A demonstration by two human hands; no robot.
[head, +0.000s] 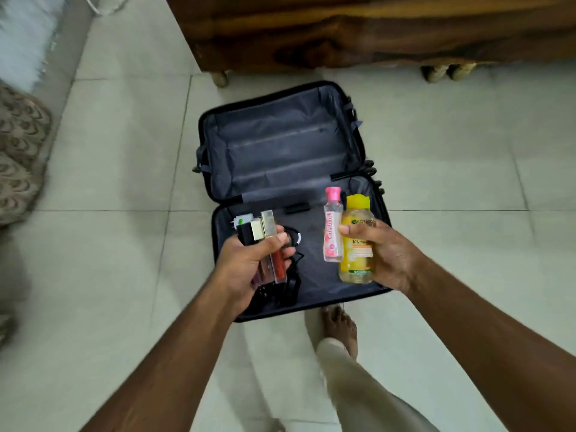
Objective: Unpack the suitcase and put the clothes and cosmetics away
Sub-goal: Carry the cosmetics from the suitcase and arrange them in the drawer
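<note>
A black suitcase [280, 141] with grey lining lies open flat on the tiled floor. Its far half looks bare of items. My left hand [249, 266] grips several lip gloss tubes [269, 241] with gold and black caps above the near half. My right hand [386, 254] holds a yellow Garnier bottle [357, 244] and a clear bottle with a pink cap [333, 226] side by side. In the near half, under my left hand, lie a white charger plug [241, 220] and black cables [288, 285].
A dark wooden cabinet [374, 29] on short legs stands just beyond the suitcase. A patterned rug [18, 151] and a white fluffy mat [25, 35] lie at the left. My bare foot [339, 325] and trouser leg stand right before the suitcase's near edge.
</note>
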